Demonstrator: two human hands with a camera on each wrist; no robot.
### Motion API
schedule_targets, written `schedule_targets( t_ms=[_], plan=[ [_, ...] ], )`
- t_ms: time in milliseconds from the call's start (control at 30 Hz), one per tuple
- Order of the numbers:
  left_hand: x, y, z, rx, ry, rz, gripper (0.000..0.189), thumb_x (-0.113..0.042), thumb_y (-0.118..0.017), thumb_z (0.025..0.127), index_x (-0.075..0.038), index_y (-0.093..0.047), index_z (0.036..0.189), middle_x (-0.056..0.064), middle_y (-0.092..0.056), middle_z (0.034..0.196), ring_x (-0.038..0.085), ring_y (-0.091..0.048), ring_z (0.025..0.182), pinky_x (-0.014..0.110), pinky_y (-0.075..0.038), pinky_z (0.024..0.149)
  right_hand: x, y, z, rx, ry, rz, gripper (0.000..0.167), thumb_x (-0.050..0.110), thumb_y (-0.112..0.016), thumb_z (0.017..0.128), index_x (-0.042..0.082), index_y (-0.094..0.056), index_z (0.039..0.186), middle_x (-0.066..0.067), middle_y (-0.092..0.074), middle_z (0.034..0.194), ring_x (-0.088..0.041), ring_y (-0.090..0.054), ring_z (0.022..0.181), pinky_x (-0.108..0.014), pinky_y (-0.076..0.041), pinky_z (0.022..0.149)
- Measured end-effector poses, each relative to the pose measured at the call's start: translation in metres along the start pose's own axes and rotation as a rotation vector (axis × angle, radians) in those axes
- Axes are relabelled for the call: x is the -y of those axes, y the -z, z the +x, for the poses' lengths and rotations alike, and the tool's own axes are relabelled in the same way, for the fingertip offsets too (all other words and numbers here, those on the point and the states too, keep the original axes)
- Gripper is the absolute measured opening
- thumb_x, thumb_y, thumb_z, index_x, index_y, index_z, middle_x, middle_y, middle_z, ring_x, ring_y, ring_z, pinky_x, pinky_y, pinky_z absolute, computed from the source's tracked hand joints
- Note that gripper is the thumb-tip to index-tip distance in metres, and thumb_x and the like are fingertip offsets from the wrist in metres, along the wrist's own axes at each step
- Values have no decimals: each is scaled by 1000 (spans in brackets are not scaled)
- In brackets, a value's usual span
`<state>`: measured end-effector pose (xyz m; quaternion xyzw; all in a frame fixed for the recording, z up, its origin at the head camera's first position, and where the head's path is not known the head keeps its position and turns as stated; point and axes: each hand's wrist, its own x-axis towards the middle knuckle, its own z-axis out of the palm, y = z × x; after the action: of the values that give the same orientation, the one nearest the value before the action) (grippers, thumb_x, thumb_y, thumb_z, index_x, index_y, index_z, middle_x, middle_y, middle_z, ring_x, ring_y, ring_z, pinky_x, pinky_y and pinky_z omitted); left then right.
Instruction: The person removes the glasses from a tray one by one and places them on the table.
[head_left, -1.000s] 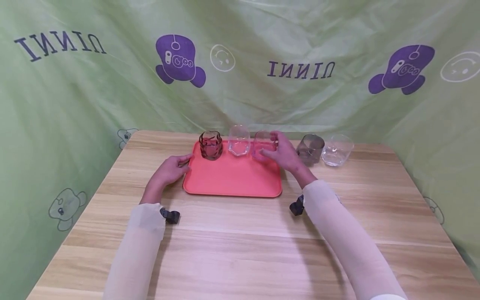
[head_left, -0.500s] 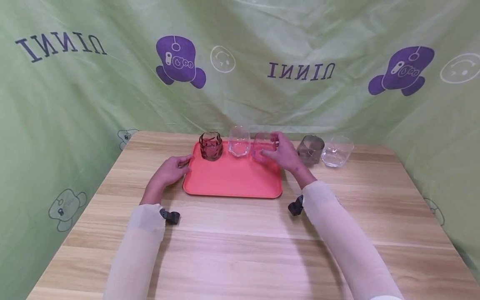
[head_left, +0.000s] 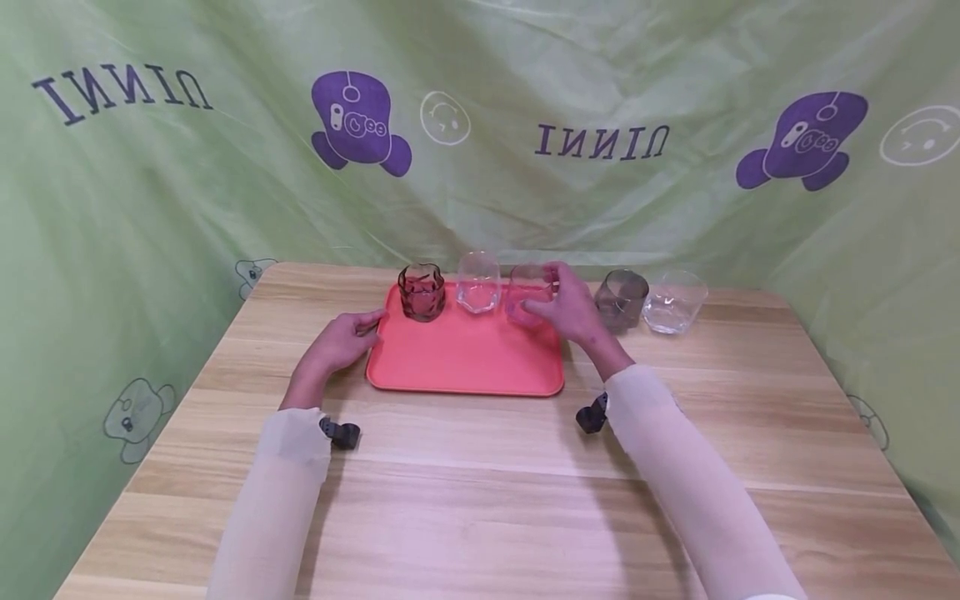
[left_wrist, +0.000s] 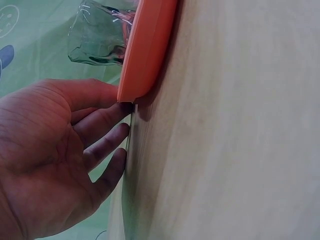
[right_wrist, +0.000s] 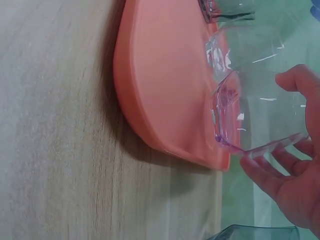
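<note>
My right hand [head_left: 572, 307] holds a clear pink-tinted drinking glass [right_wrist: 255, 112] upright at the back right of an orange-red tray [head_left: 465, 358]; thumb and fingers are spread around its sides. At the left side of the tray is my left hand [head_left: 341, 340], its thumb on the rim and index finger at the rim's lower edge in the left wrist view. Two more glasses stand in line along the tray's back: a dark wavy glass [head_left: 422, 293] at the left and a clear faceted glass [head_left: 478, 285] in the middle.
Right of the tray, a smoky grey glass [head_left: 622, 300] and a clear glass [head_left: 675, 304] stand side by side on the wooden table [head_left: 450, 500]. Behind the table's back edge hangs a green printed curtain [head_left: 480, 183].
The pink-tinted glass in my right hand has shifted very slightly to the right. My left hand, the tray and the other glasses stay in place.
</note>
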<state>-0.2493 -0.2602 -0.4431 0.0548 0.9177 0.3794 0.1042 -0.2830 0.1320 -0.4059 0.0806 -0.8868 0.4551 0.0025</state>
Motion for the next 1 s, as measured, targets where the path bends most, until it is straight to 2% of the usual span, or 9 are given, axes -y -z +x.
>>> schedule_targets(
  t_ms=[167,500,667,900,1000],
  plan=[
    [-2,1,-1,-2,3,2,52,-15,-57,105,-5,-45,155,17,-45,156,39,-33,147,54,-30,117,4,4,-7,-23,36,-32,78,26,-83,85,2,-43,148,-17,-52,136,-32,-52,116,-47,-52,93],
    [-4,1,-3,6,-2,18,52,-15,-56,106,-5,-44,156,18,-44,156,40,-33,147,54,-30,117,4,17,-36,-41,107,-9,74,24,-85,84,0,-48,144,-20,-57,132,-34,-54,118,-50,-50,94],
    [-5,0,-2,5,-3,19,51,-14,-56,106,-5,-45,155,18,-45,156,39,-33,147,54,-30,117,0,30,-53,-48,117,-18,72,23,-85,84,1,-49,143,-19,-59,132,-35,-55,119,-52,-50,96],
    [-5,1,-2,12,-6,8,51,-13,-56,106,-4,-45,155,16,-45,156,37,-32,148,53,-29,118,-10,46,-72,-87,124,-47,72,22,-86,83,3,-51,142,-15,-61,126,-32,-56,113,-48,-50,92],
    [-5,0,-2,12,-9,11,52,-13,-56,105,-4,-45,155,17,-44,156,37,-34,147,53,-31,117,-17,53,-79,-95,139,-43,70,19,-86,83,1,-51,141,-18,-60,124,-32,-56,113,-49,-51,93]
  ],
)
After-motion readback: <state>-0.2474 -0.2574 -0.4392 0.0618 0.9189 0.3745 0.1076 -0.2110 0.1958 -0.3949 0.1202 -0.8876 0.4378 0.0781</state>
